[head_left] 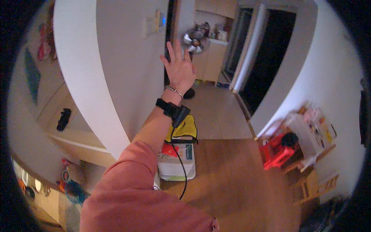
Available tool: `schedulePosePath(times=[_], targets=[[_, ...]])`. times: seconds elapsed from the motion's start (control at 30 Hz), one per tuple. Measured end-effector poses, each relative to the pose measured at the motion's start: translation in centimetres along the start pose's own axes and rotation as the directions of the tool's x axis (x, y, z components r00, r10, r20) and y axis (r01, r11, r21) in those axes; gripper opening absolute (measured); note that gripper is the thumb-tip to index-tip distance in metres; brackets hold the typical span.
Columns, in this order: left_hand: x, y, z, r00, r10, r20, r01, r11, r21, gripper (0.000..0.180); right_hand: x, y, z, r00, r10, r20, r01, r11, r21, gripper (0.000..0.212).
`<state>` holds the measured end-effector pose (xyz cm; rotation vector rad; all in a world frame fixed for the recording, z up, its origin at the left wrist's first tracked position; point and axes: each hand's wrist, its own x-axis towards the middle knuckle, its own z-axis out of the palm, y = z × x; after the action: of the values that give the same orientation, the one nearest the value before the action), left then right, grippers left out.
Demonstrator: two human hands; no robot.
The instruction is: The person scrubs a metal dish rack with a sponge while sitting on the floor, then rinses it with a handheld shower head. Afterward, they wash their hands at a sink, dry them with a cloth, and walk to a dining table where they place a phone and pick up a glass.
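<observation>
My left hand (181, 72) is stretched out ahead with its fingers spread, holding nothing. A bracelet (174, 91) and a black wrist strap with a dark device (174, 111) sit on that wrist, and a black cable (181, 162) hangs down from it. The arm wears a pink sleeve (131, 185). In the picture the fingertips overlap an electric fan (195, 41) farther back; no contact shows. Left of the fingers, a wall panel with a blue light (160, 21) and a pale switch plate (148, 26) are on the wall. My right hand is out of the picture.
Beneath my forearm a yellow bag (185, 127) rests by a white box (177, 170) on the wooden floor (228, 170). A red stool (276, 150) and a cluttered wooden rack (309, 135) stand at the right wall. A dark doorway (270, 58) and cabinets (212, 63) lie ahead.
</observation>
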<state>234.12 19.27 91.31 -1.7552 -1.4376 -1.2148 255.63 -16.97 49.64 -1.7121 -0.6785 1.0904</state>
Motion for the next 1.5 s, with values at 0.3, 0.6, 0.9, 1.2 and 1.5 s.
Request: schedulePosePath(times=[0.3, 0.6, 0.9, 1.2, 1.5], targets=[[3.1, -3.6, 3.1, 0.998, -0.064, 0.006, 0.056, 0.912, 0.406, 0.044, 9.3, -4.4, -2.5, 0.930, -0.112, 0.349, 0.147, 0.986, -0.075, 0.035], [7.0, -7.1, 5.7, 0.998, -0.036, -0.057, 0.057, 0.894, 0.444, 0.037, 17.5, -7.6, -0.8, 0.897, -0.082, 0.435, 0.153, 0.980, -0.131, 0.035], [8.0, -9.6, 8.8, 0.998, -0.019, -0.066, 0.061, 0.690, 0.722, 0.051, 23.3, -10.3, -0.7, 0.908, -0.063, 0.414, 0.148, 0.973, -0.177, 0.036], [9.8, -9.3, 7.8, 0.988, 0.055, -0.147, 0.056, 0.751, 0.658, 0.052, 25.4, -11.0, -0.1, 0.897, -0.061, 0.437, 0.161, 0.967, -0.196, 0.037], [8.9, -9.1, 7.9, 0.998, -0.042, -0.043, 0.059, 0.787, 0.615, 0.045, 26.4, -11.0, -1.1, 0.892, -0.109, 0.439, 0.220, 0.953, -0.209, 0.038]])
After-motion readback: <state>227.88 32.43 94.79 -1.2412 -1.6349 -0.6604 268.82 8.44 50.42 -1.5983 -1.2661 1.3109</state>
